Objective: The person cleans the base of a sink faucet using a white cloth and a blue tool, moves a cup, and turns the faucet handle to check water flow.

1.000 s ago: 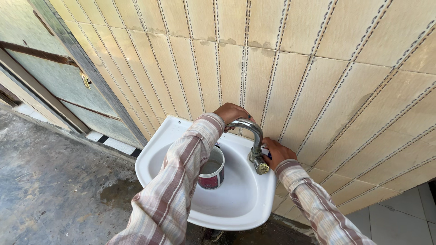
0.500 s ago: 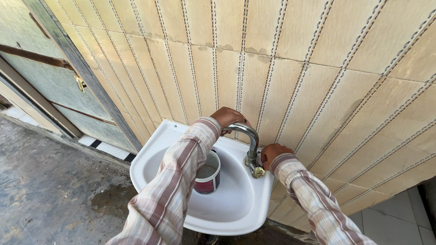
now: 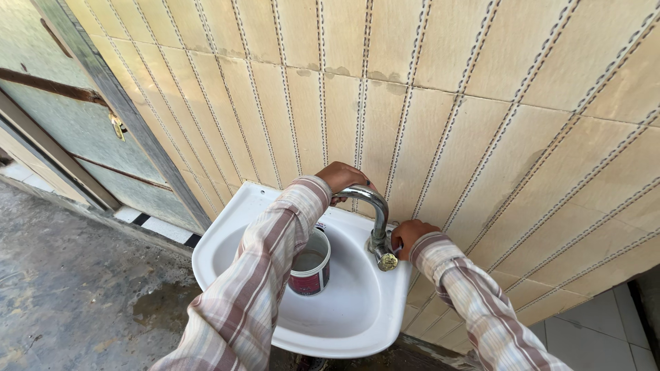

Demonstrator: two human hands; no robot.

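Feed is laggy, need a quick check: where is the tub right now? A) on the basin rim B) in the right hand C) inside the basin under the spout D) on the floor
C: the tub stands in the basin, below the tap.

A white wall-mounted basin carries a small white tub with a dark red band, standing upright in the bowl at about ten o'clock. It seems partly filled. A curved chrome tap rises from the rim at two o'clock.
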